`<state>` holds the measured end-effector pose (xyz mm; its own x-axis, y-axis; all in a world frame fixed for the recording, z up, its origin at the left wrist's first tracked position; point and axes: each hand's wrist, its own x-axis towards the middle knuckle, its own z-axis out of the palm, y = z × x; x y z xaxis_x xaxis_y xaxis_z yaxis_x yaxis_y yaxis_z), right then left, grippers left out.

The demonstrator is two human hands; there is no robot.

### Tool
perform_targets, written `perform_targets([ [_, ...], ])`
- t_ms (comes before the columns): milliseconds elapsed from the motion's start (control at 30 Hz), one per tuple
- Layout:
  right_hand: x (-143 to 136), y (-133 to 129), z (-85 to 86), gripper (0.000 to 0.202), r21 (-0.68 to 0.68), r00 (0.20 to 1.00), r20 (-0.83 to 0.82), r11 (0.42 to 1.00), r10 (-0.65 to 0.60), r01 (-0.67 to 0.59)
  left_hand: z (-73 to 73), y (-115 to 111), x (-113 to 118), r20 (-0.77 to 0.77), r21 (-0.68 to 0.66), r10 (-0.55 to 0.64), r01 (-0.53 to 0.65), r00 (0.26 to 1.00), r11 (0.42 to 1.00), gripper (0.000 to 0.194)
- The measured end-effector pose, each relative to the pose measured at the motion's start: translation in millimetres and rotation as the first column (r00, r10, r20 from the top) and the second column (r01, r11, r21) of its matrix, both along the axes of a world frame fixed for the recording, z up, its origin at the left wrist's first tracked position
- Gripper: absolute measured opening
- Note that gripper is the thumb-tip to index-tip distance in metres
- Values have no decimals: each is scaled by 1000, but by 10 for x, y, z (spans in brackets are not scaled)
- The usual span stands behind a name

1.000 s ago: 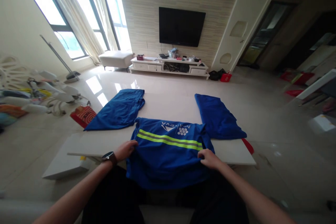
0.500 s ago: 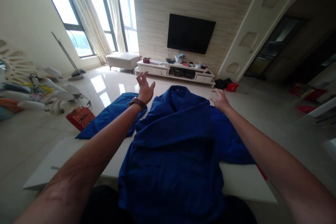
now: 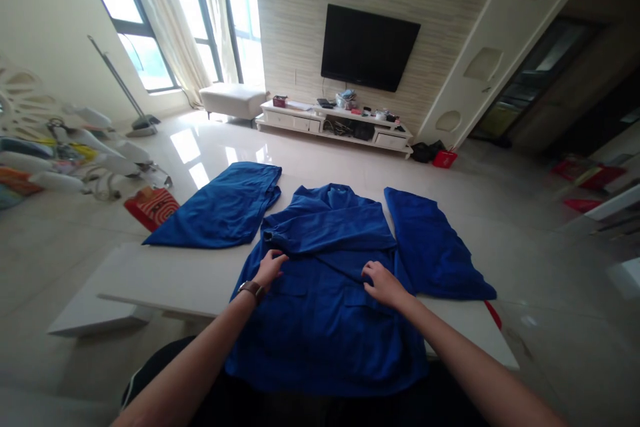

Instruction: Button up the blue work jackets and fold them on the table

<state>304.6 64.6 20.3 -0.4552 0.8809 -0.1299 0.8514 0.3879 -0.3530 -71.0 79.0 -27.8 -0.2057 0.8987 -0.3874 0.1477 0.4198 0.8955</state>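
Observation:
A blue long-sleeved jacket point(image 3: 320, 310) lies front up before me, its collar pointing away and its sleeves folded across the chest. Two flap pockets show below the sleeves, and the hem reaches over my lap. My left hand point(image 3: 270, 269) is at the jacket's left side near a sleeve cuff, fingers loosely bent and apart. Over the right pocket area is my right hand point(image 3: 384, 283), also with loosely curled fingers and nothing visible in them. Whether either hand touches the cloth, I cannot tell.
Folded blue garments lie left point(image 3: 220, 207) and right point(image 3: 435, 243) of the jacket on a low white table point(image 3: 165, 277). A red patterned bag point(image 3: 151, 208) stands beyond the table's left end. Farther off are a white TV cabinet point(image 3: 290, 121), a bench point(image 3: 234, 101) and a broom point(image 3: 115, 83).
Both hands have come back toward me from beyond the jacket's shoulders to its middle. The jacket now lies flatter and its collar end sits lower in view.

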Motion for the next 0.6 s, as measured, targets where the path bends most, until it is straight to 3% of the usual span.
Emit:
perform_targets([
  [100,-460,169,39,22,23,996,-7,996,85,-85,95,148,116,195,14,121,-126,973,992,44],
  [167,-799,301,21,28,35,990,-21,990,138,-137,137,228,180,276,32,141,-155,951,987,42],
  [267,-1349,508,-74,35,17,984,-61,986,166,-165,126,288,262,286,98,119,-153,951,983,37],
  [433,-2159,764,-295,42,-161,986,-46,973,162,-168,93,291,326,283,167,161,-214,945,962,26],
  [533,-2281,904,-217,42,-191,986,-64,968,152,-162,173,290,285,286,194,217,-278,933,941,22],
  [600,-2089,1074,58,44,-140,983,-181,989,30,-56,257,288,233,267,230,260,-323,928,918,21],
])
